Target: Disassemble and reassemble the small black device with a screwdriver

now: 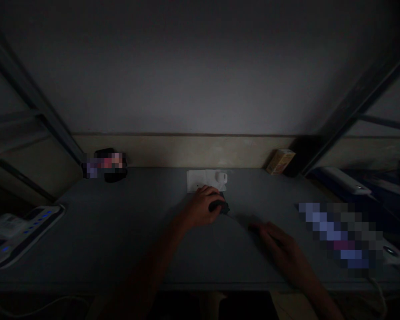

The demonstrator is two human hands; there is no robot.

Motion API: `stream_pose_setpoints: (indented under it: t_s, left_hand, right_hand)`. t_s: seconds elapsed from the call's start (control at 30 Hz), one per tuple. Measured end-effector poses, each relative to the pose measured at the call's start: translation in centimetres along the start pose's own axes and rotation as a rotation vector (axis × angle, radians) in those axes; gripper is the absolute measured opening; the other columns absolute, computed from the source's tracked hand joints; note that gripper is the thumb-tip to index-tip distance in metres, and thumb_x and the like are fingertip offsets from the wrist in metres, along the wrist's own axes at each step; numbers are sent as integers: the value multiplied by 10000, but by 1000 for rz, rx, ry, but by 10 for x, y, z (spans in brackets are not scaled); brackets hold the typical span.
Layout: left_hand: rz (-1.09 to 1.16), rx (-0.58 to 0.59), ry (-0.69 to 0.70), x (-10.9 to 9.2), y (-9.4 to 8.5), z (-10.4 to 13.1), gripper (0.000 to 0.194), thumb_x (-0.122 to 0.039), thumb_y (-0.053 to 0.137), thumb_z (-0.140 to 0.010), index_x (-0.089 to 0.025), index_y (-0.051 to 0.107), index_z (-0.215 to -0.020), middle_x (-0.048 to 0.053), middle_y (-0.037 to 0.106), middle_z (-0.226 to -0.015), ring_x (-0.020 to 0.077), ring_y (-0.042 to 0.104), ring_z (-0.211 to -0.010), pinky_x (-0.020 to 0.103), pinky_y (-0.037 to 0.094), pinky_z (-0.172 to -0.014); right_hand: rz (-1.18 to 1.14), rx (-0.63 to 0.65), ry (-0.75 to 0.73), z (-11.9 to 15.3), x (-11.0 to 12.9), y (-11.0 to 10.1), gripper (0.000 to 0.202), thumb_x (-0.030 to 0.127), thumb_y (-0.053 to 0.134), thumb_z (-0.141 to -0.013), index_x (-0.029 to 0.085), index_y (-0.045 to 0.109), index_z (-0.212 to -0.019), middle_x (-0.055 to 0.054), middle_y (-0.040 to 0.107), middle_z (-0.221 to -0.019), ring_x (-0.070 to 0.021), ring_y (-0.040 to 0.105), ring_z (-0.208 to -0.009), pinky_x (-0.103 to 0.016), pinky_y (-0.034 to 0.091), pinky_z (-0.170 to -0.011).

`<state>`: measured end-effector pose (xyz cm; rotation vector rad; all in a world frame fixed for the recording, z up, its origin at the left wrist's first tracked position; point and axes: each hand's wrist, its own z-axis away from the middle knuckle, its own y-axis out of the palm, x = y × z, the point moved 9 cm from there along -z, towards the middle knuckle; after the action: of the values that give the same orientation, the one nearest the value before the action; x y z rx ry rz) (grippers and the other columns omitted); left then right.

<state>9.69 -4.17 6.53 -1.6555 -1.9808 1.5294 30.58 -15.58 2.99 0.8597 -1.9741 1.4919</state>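
In dim light, my left hand point(205, 208) reaches over the middle of the desk and is closed on a small dark rounded object point(218, 206); its kind cannot be made out. A thin pale cord point(236, 220) runs from this object toward my right hand point(278, 244). The right hand is lower and to the right, its fingers pinched together at the cord's end; shadow hides the exact grip. Just beyond my left hand lies an open white paper sheet or booklet point(196, 178). A small white item point(222, 177), like a charger plug, sits on its right part.
A small yellowish box point(280, 161) stands at the back right by a dark panel. At the back left is a dark item with a blurred-out patch point(115, 176). A power strip point(36, 231) with blue lights lies at left. Blurred-out items point(333, 235) lie at right.
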Motion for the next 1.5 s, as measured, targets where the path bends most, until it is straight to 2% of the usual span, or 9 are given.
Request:
stream_pose_setpoints:
  t_s: [0.1,0.27,0.37,0.6,1.0,1.13,1.33,1.5]
  left_hand:
    - [1,-4,11,0,0,0,238,-176,681,-909,-256,727,-1128,58,662,-1194,243,578,-1164,430,473,-1067]
    - [-1,-6,11,0,0,1,244,-173,682,-904,-263,725,-1127,58,657,-1209,246,576,-1176,437,477,-1071]
    - [0,-8,8,0,0,1,249,-170,679,-906,-265,723,-1131,59,655,-1209,249,574,-1180,450,473,-1079]
    - [2,6,-6,0,0,0,236,-171,670,-916,-268,724,-1124,60,655,-1205,256,576,-1181,471,466,-1091]
    - [33,-12,-30,4,4,1,244,-171,674,-902,-269,725,-1119,60,654,-1214,256,572,-1191,465,453,-1103]
    - [18,21,-31,1,3,2,269,-176,671,-905,-286,731,-1143,67,646,-1226,271,566,-1206,491,440,-1115]
    - [0,31,2,-7,2,3,263,-258,746,-896,-306,753,-1154,60,619,-1282,262,551,-1236,468,424,-1125]
    - [42,64,1,-5,13,0,122,-268,663,-987,-295,780,-1006,32,701,-1080,233,603,-1133,437,445,-1066]
  right_hand:
    - [-6,43,-9,0,2,4,375,500,529,-1016,276,792,-1161,-90,774,-1095,-241,744,-975,-324,604,-839]
    - [17,-19,5,0,2,-2,398,516,515,-1017,269,795,-1153,-86,781,-1046,-247,746,-958,-327,609,-832]
    - [-1,-10,-7,0,3,-1,404,526,521,-1011,267,792,-1160,-84,780,-1021,-244,751,-933,-320,616,-804]
    - [-6,-2,5,-2,6,0,410,551,533,-1001,269,805,-1121,-93,787,-1122,-259,754,-1009,-350,612,-879]
    - [-40,-5,46,-2,4,-1,441,585,526,-993,263,805,-1106,-76,780,-989,-253,752,-923,-318,607,-782]
    - [-57,-5,55,-2,4,-2,457,596,524,-988,256,811,-1093,-89,786,-1060,-267,752,-985,-335,608,-847]
    - [-74,-66,101,0,-9,-9,475,629,537,-966,264,817,-1085,-82,795,-1126,-295,747,-1074,-386,605,-942]
    - [-89,-63,110,-2,-11,-7,497,652,541,-950,263,823,-1076,-83,794,-1162,-303,754,-1068,-396,609,-951]
